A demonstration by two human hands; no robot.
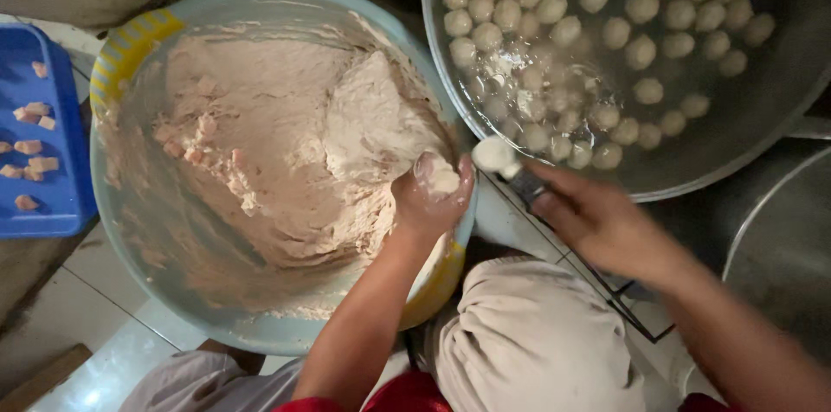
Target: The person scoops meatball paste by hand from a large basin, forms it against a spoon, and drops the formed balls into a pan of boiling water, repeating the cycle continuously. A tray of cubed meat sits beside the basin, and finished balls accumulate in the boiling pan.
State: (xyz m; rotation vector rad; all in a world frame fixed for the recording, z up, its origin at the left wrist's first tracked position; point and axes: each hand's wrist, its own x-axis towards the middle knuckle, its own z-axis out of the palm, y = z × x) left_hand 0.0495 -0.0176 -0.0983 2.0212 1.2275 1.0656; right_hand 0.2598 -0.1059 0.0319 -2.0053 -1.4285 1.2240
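Observation:
A large light-blue basin holds a pale pinkish paste with small cubes mixed in at its left. My left hand is clenched on a lump of this paste at the basin's right rim, paste bulging out of the top of the fist. My right hand grips a spoon whose bowl carries a ball of paste, just right of the left fist. Behind the spoon stands a big metal pot of water with several pale balls floating in it.
A blue tray with several small pinkish cubes lies at the left edge. My knees in light trousers are below the basin. Another metal vessel's rim shows at the right. Pale floor tiles lie underneath.

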